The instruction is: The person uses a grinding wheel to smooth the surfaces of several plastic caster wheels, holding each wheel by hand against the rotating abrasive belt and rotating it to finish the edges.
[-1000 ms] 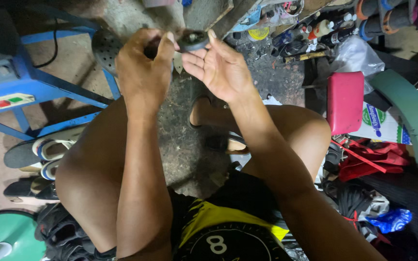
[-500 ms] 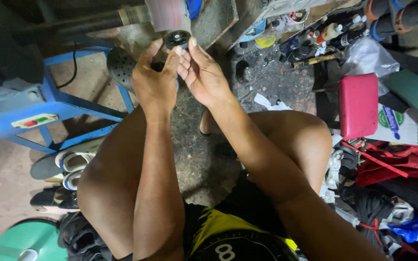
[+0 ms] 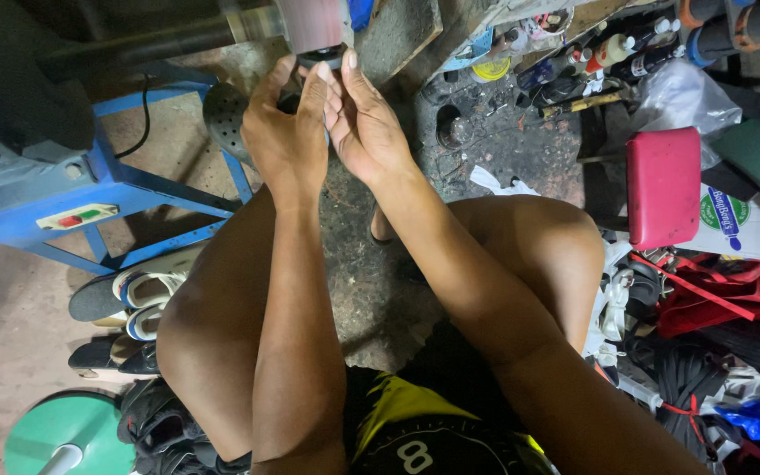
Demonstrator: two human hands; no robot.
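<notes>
2 hands, left hand (image 3: 288,141) and right hand (image 3: 364,127), press 1 dark part (image 3: 320,60) against 1 spinning drum (image 3: 311,24).

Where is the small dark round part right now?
In the head view, the small dark round part sits top centre, pinched between the left hand and right hand, pressed up against the pink spinning drum.

Both arms reached forward and up, close side by side. The left hand (image 3: 288,141) was curled, with its back facing the camera. The right hand (image 3: 364,132) pressed against it, fingers straight and pointing up, and the fingertips of both hands met at the top.
</notes>
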